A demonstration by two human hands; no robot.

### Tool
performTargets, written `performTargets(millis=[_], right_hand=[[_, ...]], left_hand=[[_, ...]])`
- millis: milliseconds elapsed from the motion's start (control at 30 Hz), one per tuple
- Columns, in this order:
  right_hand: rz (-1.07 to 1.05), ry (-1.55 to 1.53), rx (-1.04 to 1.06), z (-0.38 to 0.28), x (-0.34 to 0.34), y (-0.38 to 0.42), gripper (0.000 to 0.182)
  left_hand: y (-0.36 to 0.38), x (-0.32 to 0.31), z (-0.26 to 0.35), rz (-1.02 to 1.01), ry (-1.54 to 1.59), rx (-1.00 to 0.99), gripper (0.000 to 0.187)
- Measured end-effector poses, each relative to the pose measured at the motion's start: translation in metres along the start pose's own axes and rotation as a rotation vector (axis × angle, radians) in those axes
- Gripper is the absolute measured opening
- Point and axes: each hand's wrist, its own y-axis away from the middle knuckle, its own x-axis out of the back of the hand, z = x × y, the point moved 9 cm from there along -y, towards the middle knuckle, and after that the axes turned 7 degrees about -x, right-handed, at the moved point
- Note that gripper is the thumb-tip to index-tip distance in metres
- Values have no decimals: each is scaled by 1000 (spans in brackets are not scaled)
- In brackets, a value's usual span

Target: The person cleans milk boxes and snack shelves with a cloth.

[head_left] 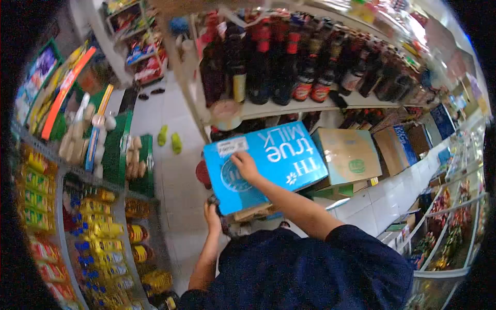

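A large blue milk carton box [258,194] with white "TH true MILK" lettering sits in front of me, its print upside down from my side. My right hand [245,166] rests on its top, fingers against the surface beside a white label [233,147]. At the box's near left corner is my left hand [212,217], fingers curled around a small dark thing [212,201] that I cannot make out. Brown cardboard [253,213] shows below the blue box's near edge.
Shelves of dark bottles [261,67] stand behind the box, with a tape roll [226,112] on the shelf edge. Brown cartons [347,155] line the right. Oil bottles [103,227] fill the left shelves. Green slippers [176,143] lie on the tiled floor [181,212].
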Motion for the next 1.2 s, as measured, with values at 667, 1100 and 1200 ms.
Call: performTargets(millis=[667, 1100, 1200], right_hand=[[-630, -395, -702, 126, 169, 167, 31], [18, -886, -848, 146, 125, 183, 39], [25, -1155, -1044, 163, 129, 188, 23]], left_hand=[[75, -157, -43, 145, 899, 610, 41], [127, -237, -96, -225, 94, 780, 40], [123, -269, -77, -540, -45, 684, 50]])
